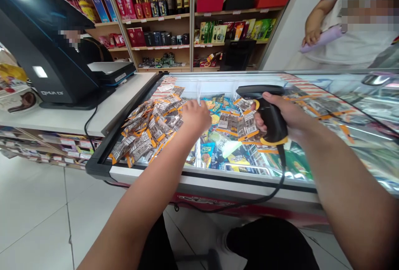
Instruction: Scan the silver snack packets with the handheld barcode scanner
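Note:
My right hand (pixel 280 114) is wrapped round the grip of a black and yellow barcode scanner (pixel 272 116), held over the glass top of a chest freezer (pixel 131 174). Its head points left, towards a few flat packets (pixel 229 120). My left hand (pixel 196 116) hovers at the right edge of a large heap of small clear packets with orange edges (pixel 152 124). Its fingers look curled down, and the tips are hidden behind the knuckles, so whatever they may hold does not show. From the scanner a black cable (pixel 277 178) droops across the freezer's front edge.
More orange-edged packets (pixel 324 103) lie on the glass at the right. Colourful frozen goods (pixel 222 145) show through it. A checkout terminal (pixel 59 58) stands on the left counter (pixel 124 99). Shelves (pixel 158 18) line the back. A person (pixel 349 33) stands beyond the freezer, holding something purple.

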`<state>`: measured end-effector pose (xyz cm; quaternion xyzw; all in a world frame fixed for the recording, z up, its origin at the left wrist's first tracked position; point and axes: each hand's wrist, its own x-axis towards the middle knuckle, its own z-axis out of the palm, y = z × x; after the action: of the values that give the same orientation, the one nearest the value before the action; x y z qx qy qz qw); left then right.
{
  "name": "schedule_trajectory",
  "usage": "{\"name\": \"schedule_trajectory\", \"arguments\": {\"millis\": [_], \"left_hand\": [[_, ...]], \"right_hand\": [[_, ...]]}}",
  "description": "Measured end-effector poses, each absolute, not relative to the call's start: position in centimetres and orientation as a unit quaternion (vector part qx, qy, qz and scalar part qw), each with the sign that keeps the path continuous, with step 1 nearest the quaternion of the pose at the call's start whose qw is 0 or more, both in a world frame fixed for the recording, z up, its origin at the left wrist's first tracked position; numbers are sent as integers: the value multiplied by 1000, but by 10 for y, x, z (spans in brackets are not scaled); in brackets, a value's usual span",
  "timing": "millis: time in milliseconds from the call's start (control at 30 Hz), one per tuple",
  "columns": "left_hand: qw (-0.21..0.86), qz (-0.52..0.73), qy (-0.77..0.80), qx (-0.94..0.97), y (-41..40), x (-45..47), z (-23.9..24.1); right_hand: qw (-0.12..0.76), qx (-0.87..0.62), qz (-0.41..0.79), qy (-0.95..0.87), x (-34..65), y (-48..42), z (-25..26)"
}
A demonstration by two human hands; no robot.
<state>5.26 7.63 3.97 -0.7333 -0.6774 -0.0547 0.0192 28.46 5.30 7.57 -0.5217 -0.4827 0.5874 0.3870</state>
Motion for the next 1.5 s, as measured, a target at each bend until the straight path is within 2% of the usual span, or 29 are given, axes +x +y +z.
{"name": "schedule_trajectory", "arguments": {"millis": [67,133,300,367,467,567,700,833,1500], "left_hand": [[5,-34,-739,-673,77,30,55],[-70,21,-768,-636,76,10,68],[-103,67,-706,-698,75,-10,77],[-95,10,-672,-735,80,-7,71],[-108,-161,-641,-743,93,2,60],[-160,-310,-631,-693,102,12,53],[-261,-398,-618,-626,105,22,49],[-316,-436,-587,-605,107,25,44],[-367,-437,-584,-578,103,31,48]], "right_hand": [[385,-530,587,-475,287,54,74],[386,-533,590,-468,288,54,75],[394,-529,596,-458,286,50,78],[390,-525,589,-474,286,49,78],[357,-513,594,-508,288,49,75],[303,-501,611,-533,291,52,69],[271,-485,617,-558,292,52,64],[241,-466,607,-596,291,48,66],[225,-464,614,-598,293,47,71]]}}
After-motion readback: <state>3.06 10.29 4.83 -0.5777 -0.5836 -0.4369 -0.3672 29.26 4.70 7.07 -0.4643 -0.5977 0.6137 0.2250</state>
